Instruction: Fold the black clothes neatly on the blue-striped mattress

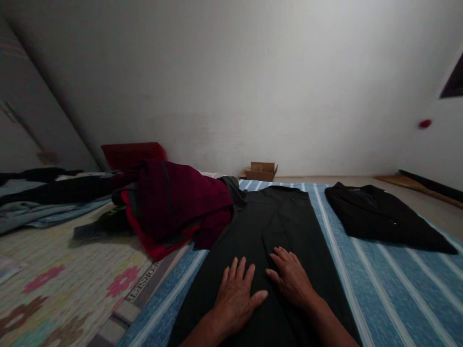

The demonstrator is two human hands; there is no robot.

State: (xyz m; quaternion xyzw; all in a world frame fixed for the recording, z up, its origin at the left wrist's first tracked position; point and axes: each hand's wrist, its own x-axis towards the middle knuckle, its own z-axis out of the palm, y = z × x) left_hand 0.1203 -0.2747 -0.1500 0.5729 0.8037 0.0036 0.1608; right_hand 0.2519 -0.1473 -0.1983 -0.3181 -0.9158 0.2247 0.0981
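A dark grey-green garment [249,226] lies spread out lengthwise in front of me, its narrower end away from me. My left hand [237,295] rests flat on it with the fingers spread. To its right, my right hand [289,275] also lies palm down on the cloth, fingers stretched out and thumb apart. Neither hand grips anything. Against the garment's far left side is a heap with a maroon garment [181,193] on top and red edging showing below. A folded black garment [379,217] lies apart on the right.
Under the garments are a blue striped sheet [394,274] and, at left, a flowered mat [79,270]. More clothes [54,193] are piled far left. A red box-like object [133,153] and an open cardboard box [261,172] stand by the wall.
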